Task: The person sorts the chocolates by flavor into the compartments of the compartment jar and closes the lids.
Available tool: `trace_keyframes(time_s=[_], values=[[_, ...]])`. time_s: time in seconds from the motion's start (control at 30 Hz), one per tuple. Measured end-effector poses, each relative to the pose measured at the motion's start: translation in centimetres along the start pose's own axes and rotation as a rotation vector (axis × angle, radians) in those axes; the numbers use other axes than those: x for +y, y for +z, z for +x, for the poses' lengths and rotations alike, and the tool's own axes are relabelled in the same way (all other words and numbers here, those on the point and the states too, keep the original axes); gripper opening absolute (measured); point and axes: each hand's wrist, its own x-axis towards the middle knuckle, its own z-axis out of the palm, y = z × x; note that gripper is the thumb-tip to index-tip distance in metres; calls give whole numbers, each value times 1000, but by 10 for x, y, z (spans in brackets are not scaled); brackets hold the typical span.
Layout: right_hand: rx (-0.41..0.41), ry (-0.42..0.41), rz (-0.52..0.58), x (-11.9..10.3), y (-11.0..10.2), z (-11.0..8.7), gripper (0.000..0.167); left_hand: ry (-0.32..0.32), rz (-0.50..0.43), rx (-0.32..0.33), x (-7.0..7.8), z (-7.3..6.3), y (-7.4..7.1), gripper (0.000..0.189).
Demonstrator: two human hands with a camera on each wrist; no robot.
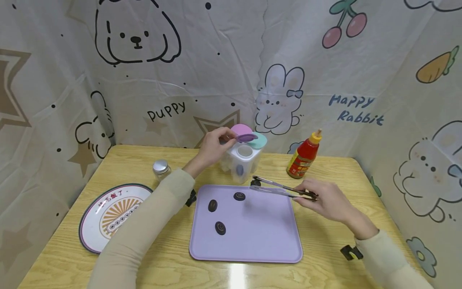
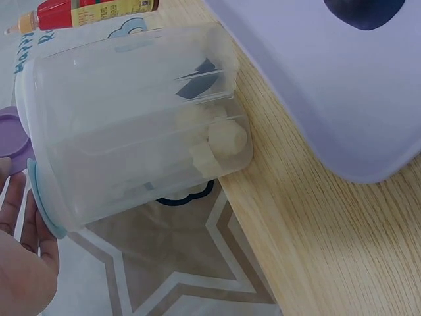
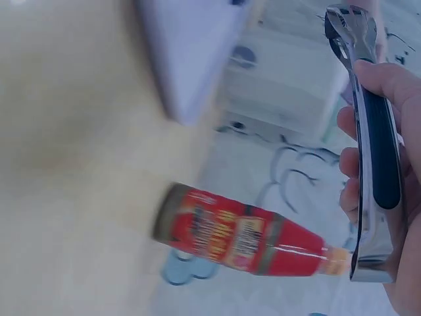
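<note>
My left hand (image 1: 213, 147) pinches the raised purple lid (image 1: 247, 137) of a clear divided container (image 1: 248, 165). The round opening beneath that lid is uncovered. Through the container's wall, in the left wrist view, a dark piece (image 2: 199, 79) shows in one compartment and pale chunks (image 2: 227, 137) in another. In my right hand (image 1: 327, 199) I grip metal tongs (image 3: 380, 151) with dark handles. Their tips hold a dark oval piece (image 1: 255, 183) above the far edge of the lilac tray (image 1: 260, 237). Three similar dark ovals (image 1: 220, 228) with spiral marks lie on the tray.
A red sauce bottle (image 1: 303, 157) with a yellow cap stands right of the container. To the left are a glass jar (image 1: 161, 168) with a silver lid and a white oval plate (image 1: 92, 224), partly behind my left arm. A printed cloth (image 1: 216, 80) hangs behind the table.
</note>
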Motion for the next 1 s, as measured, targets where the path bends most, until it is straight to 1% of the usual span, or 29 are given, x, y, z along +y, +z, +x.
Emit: trace_keyframes(time_s=[0.23, 0.4, 0.53, 0.63, 0.73, 1.0], values=[[40, -28, -20, 3, -20, 36, 25, -8, 4, -7, 1, -1, -1, 11], [55, -25, -38, 9, -23, 60, 20, -6, 2, -10, 0, -1, -1, 10], [66, -31, -48, 13, -23, 75, 18, -7, 5, -14, 1, -2, -2, 11], [65, -25, -48, 16, -21, 82, 17, -9, 8, -15, 2, -2, -2, 11], [49, -3, -49, 19, -20, 87, 16, -7, 13, -10, 2, -1, -2, 11], [-9, 31, -61, 24, -16, 92, 15, -10, 12, -13, 4, -1, -2, 10]])
